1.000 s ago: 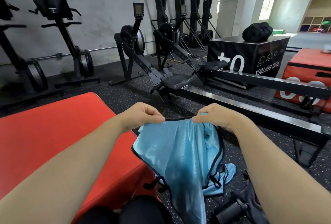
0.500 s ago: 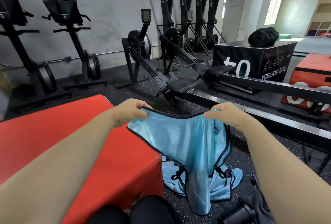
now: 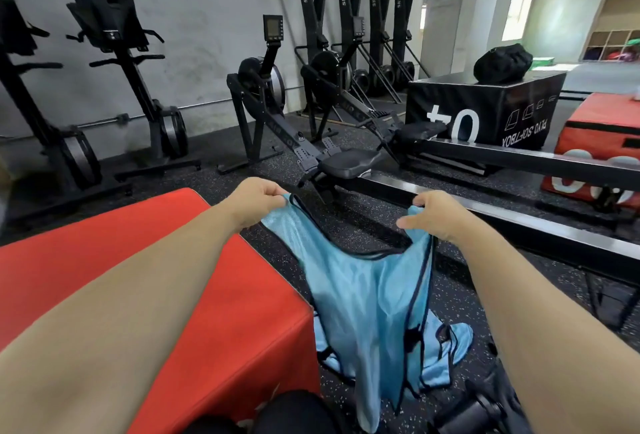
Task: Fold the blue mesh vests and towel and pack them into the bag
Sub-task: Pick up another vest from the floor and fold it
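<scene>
I hold a light-blue mesh vest [image 3: 363, 298] with black trim up in front of me by its two shoulder straps. My left hand [image 3: 258, 196] pinches the left strap. My right hand [image 3: 429, 211] grips the right strap. The vest hangs down between my arms, its neckline sagging between the straps. More blue mesh fabric [image 3: 446, 350] lies on the dark floor behind and below the hanging vest. A dark bag [image 3: 481, 409] shows partly at the bottom right, mostly hidden by my right arm.
A red padded box [image 3: 104, 260] stands at my left, its corner close to the vest. Rowing machines [image 3: 346, 159] and a long rail [image 3: 519, 222] cross the floor ahead. A black soft box [image 3: 485, 114] with a black bag [image 3: 502, 62] on top stands at the far right.
My hands have moved further apart and now hold the vest by its straps, so it hangs lengthwise with the neckline open. The vest has come off the red box's corner.
</scene>
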